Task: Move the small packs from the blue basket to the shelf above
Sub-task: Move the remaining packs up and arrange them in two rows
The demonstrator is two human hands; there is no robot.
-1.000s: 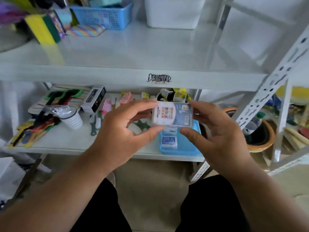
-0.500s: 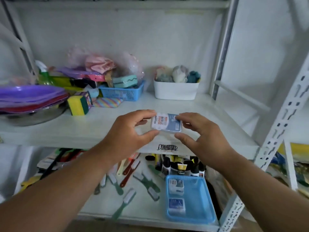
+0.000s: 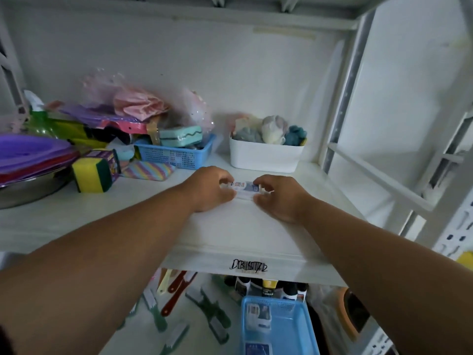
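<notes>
A small white and blue pack (image 3: 243, 187) lies flat on the white upper shelf (image 3: 238, 226), in front of a white tub. My left hand (image 3: 208, 188) grips its left end and my right hand (image 3: 277, 196) grips its right end, fingers curled around it. Below the shelf's front edge, the blue basket (image 3: 294, 326) stands on the lower shelf. Two more small packs lie in it, one (image 3: 258, 316) near its back and one (image 3: 257, 349) at the frame's bottom edge.
A white tub (image 3: 266, 156) of soft items stands right behind the pack. A second blue basket (image 3: 176, 155), striped cloth, yellow-green sponges (image 3: 92, 174), purple plates and a metal bowl fill the shelf's left. Brushes (image 3: 179, 298) and bottles (image 3: 268, 288) lie on the lower shelf. A metal upright rises at right.
Both hands carried the pack up from above the basket, forward over the shelf edge, and lowered it flat onto the upper shelf. The camera tilted up.
</notes>
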